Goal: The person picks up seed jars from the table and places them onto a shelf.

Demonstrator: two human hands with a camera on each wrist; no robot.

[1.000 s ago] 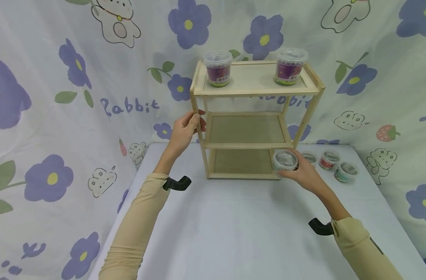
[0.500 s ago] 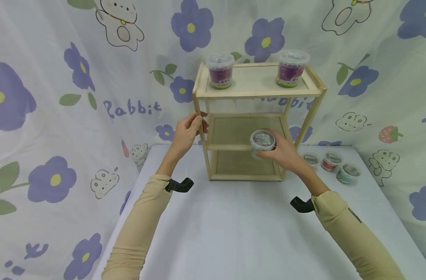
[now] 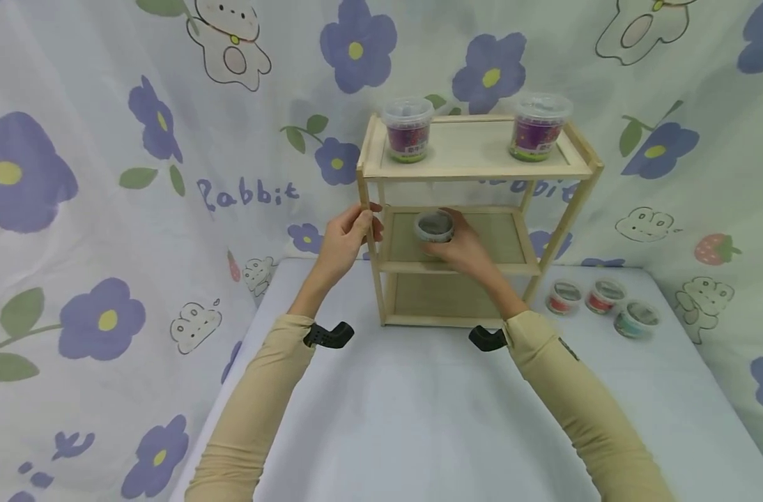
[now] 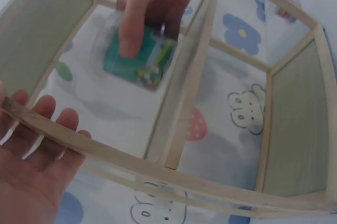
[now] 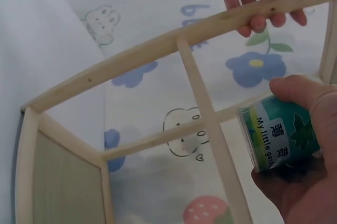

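A three-tier wooden shelf (image 3: 475,167) stands at the back of the table. My left hand (image 3: 346,237) grips its front left post (image 3: 370,230), the fingers (image 4: 37,145) wrapped round the wood. My right hand (image 3: 463,247) holds a small green-labelled tub (image 3: 434,227) with a clear lid over the left part of the middle tier; thumb and fingers curl round the tub (image 5: 279,132). The left wrist view shows the same tub (image 4: 142,60) through the frame, under a finger (image 4: 131,23). I cannot tell whether it touches the tier.
Two purple tubs (image 3: 407,129) (image 3: 538,125) stand on the top tier. Three small tubs (image 3: 564,296) (image 3: 602,295) (image 3: 635,318) sit on the table right of the shelf. The bottom tier (image 3: 444,296) holds nothing. A flowered cloth (image 3: 105,174) hangs behind and beside.
My right hand has lifted the tub from the table by the shelf's right foot, up and leftward into the middle tier. The left hand has kept its grip on the post.
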